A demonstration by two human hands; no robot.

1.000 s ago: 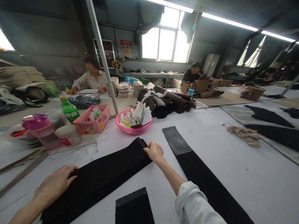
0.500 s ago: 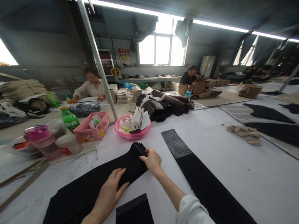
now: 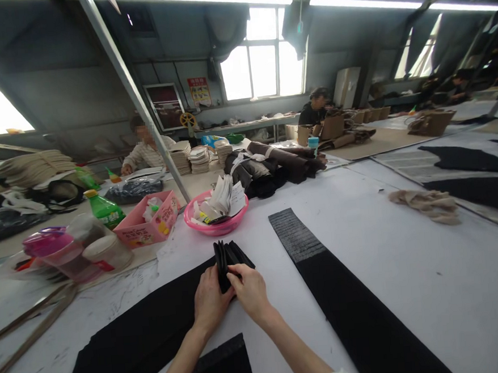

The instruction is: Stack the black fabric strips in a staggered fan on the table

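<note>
A long stack of black stockings (image 3: 148, 335) lies slantwise across the white table (image 3: 364, 246) in front of me. Its far end (image 3: 228, 256) is lifted and bunched upright. My left hand (image 3: 209, 303) and my right hand (image 3: 248, 291) meet there, both with fingers closed on that raised end. Another black stocking strip (image 3: 342, 299) with a grey patterned band lies flat to the right. A shorter black piece (image 3: 223, 367) lies near the front edge under my arms.
A pink bowl of paper tags (image 3: 216, 208), a pink box (image 3: 146, 219), a green bottle (image 3: 103, 208) and plastic jars (image 3: 66, 253) stand behind the stack. A tan stocking heap (image 3: 425, 204) lies at right. Dark rolled fabric (image 3: 273, 165) lies further back. Two people sit at far tables.
My left hand slid from the stack's near end up to its far end beside my right hand. The far end has risen off the table and bunched up.
</note>
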